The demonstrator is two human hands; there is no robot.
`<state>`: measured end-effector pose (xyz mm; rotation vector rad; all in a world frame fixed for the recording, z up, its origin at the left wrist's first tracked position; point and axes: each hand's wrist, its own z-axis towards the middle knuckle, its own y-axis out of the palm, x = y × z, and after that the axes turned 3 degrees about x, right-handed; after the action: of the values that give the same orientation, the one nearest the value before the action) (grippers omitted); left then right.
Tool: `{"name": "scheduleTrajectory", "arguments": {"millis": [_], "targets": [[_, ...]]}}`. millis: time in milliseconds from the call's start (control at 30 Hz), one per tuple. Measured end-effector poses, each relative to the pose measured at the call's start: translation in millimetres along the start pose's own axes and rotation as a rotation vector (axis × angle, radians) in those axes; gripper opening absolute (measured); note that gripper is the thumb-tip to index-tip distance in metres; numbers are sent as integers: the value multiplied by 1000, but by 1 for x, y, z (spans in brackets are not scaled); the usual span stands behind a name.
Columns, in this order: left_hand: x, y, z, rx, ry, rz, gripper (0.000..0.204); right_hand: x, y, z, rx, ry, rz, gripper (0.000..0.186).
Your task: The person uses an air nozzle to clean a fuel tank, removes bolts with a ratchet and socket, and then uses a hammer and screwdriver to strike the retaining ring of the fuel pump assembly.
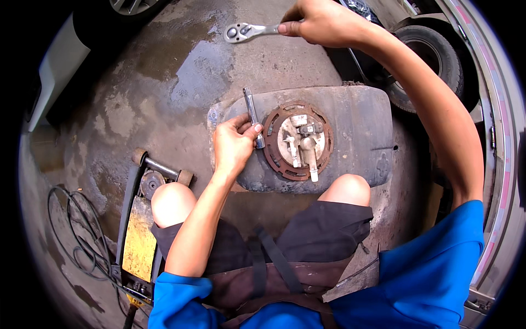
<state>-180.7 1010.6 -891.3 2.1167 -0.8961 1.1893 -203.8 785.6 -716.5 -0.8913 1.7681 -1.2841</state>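
My left hand [233, 147] pinches a chrome extension bar with a socket [251, 107] between thumb and fingers. The bar stands nearly upright in the picture, beside the left edge of a rusty slotted lock ring [271, 131]. Inside that ring is the pale round top of a fuel pump [285, 133], with a dark connector and light pipe fittings. Both are set in a dark grey fuel tank [361, 126] lying in front of my knees. Raised beyond the tank's far edge, my right hand [329, 24] is closed around the handle of a ratchet wrench [246, 33], its head pointing left.
A floor jack [138, 241] with a yellow plate stands left of my knee, beside a coiled black cable [82, 236]. Car bodywork [63, 60] is at the far left. A wheel [438, 60] lies at the far right. Wet patches [200, 71] mark the concrete.
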Motion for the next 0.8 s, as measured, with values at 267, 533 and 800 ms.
{"name": "scheduleTrajectory", "arguments": {"millis": [267, 533, 800], "targets": [[-12, -2, -1, 22, 3, 32, 43, -15, 44, -28, -224, -46, -136, 31], [-7, 1, 5, -13, 37, 39, 42, -4, 38, -10, 376, 223, 173, 36], [-13, 3, 2, 2, 18, 37, 40, 9, 8, 10, 551, 81, 29, 35]]}}
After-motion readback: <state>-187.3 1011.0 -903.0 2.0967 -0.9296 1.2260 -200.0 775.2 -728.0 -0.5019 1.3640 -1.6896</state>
